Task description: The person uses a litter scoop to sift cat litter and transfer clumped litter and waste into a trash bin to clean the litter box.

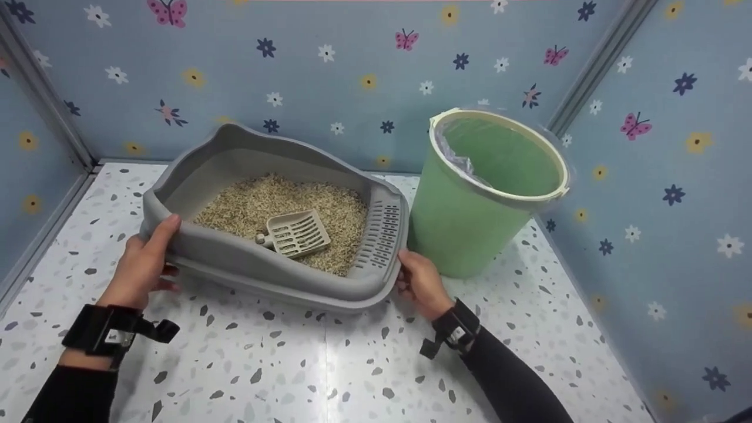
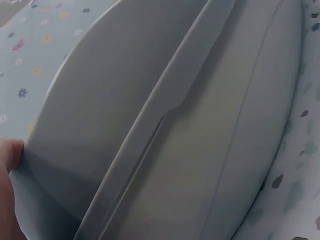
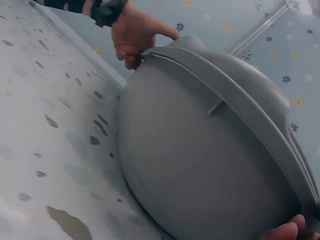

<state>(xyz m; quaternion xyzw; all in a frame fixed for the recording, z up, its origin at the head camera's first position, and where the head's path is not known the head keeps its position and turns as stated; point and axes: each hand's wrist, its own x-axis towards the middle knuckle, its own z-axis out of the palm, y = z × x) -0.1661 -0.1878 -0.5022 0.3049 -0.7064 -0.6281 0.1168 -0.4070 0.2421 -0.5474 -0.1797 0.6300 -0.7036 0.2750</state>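
A grey litter box [image 1: 235,249] stands at an angle on the speckled floor, with tan granular litter [image 1: 252,200] inside. On the litter lies a beige slotted scoop [image 1: 301,233], its short handle end near the front wall. My left hand [image 1: 140,267] grips the box's left front corner, thumb over the rim and fingers below the ledge. At the right end, beside the slotted step, my right hand [image 1: 424,285] holds the rim with its fingers curled under. The right wrist view shows the outer wall [image 3: 185,145] with the left hand [image 3: 134,36] at the far end.
A green waste bin [image 1: 464,229] with a cream rim and clear liner stands close to the box's right end. Behind runs a blue patterned wall [image 1: 329,88], with another panel [image 1: 664,194] on the right. Speckled floor [image 1: 282,364] spreads out in front.
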